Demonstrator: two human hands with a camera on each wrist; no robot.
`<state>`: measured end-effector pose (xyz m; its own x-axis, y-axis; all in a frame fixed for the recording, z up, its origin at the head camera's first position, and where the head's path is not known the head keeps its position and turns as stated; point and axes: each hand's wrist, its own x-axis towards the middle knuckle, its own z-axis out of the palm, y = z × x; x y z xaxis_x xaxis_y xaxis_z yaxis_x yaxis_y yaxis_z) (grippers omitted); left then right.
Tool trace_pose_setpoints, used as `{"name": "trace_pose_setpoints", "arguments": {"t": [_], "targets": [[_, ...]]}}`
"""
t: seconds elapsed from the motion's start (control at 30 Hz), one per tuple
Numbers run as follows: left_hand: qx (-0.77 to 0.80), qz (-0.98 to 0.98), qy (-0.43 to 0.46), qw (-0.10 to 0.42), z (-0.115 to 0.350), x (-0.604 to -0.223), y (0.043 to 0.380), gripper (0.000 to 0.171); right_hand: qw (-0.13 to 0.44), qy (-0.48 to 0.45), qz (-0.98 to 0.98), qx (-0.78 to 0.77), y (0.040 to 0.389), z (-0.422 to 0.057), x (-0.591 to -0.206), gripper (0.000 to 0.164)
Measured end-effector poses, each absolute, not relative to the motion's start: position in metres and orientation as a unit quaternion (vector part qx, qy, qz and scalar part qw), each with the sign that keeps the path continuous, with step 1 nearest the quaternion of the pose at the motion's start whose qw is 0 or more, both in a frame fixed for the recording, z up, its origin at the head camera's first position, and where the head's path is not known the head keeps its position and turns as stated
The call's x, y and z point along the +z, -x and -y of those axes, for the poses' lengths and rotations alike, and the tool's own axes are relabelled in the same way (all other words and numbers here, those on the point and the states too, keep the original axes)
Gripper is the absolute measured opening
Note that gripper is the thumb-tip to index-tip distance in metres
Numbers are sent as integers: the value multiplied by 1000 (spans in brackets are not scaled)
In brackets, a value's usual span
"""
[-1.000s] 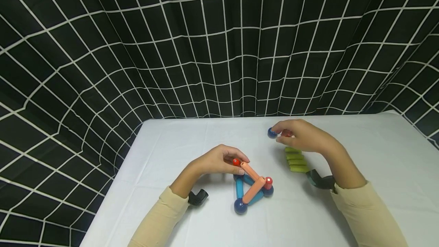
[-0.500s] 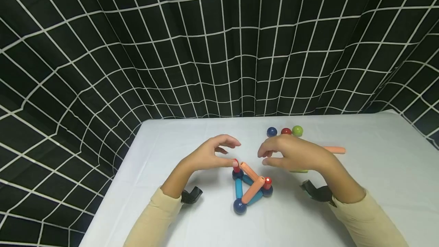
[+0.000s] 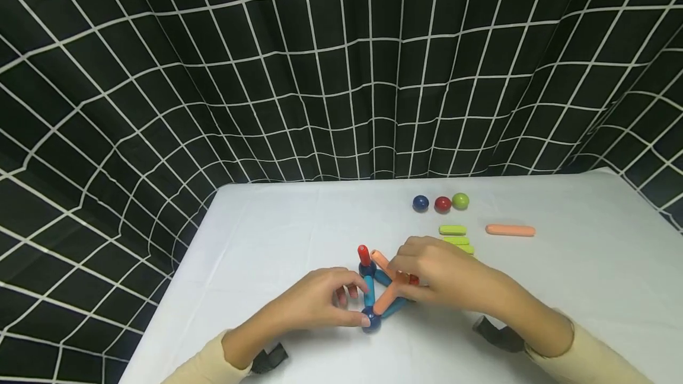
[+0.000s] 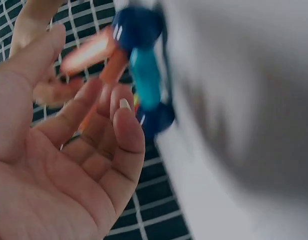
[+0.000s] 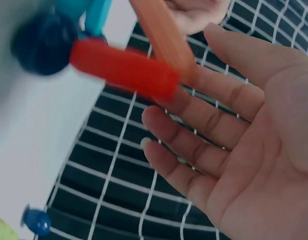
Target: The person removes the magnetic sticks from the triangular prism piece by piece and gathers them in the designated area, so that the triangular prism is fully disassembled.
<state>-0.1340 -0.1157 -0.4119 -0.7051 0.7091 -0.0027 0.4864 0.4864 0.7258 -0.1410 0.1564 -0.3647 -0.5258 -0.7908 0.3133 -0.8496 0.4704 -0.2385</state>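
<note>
On the white table stands a triangular frame of light blue rods (image 3: pixel 370 300) joined by navy balls (image 3: pixel 376 323). A red rod (image 3: pixel 363 255) rises from the far ball; another red rod (image 5: pixel 121 69) stands at the right corner. Two orange rods (image 3: pixel 385 302) lean up together over the frame. My left hand (image 3: pixel 319 300) is beside the near-left side, its thumb by the near ball, fingers loosely bent and not closed round anything. My right hand (image 3: pixel 445 271) is at the right corner, fingers extended near the orange and red rod ends, thumb apart. It partly hides that corner in the head view.
A blue ball (image 3: pixel 420 203), a red ball (image 3: pixel 443 204) and a green ball (image 3: pixel 460 201) sit in a row near the back edge. Several green rods (image 3: pixel 453 230) lie in front of them, with an orange rod (image 3: pixel 510 230) to the right. A black gridded curtain (image 3: pixel 299 76) surrounds the table.
My right hand has come from the loose balls at the back to the frame's right corner. My left hand has left the far red rod and moved nearer, down to the near ball.
</note>
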Motion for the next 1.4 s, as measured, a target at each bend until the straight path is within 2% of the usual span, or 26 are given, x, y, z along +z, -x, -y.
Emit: {"name": "trace_pose_setpoints", "arguments": {"t": [0.37,0.53,0.63,0.87,1.23,1.4], "targets": [[400,-832,-348,165,103,-436,122,22,155,-531,832,42,124,-135,-387,34],[402,-838,-334,159,103,-439,120,21,227,-540,811,-11,116,-123,-398,25],[401,-842,-326,156,103,-439,120,19,248,-546,800,-20,113,-117,-404,21],[411,-843,-305,167,103,-440,119,16,233,-552,800,-22,109,-113,-410,25],[426,-835,-300,178,102,-439,121,15,207,-565,798,-35,109,-109,-409,22],[423,-836,-299,180,102,-438,122,15,214,-568,794,-41,110,-110,-407,23]]}}
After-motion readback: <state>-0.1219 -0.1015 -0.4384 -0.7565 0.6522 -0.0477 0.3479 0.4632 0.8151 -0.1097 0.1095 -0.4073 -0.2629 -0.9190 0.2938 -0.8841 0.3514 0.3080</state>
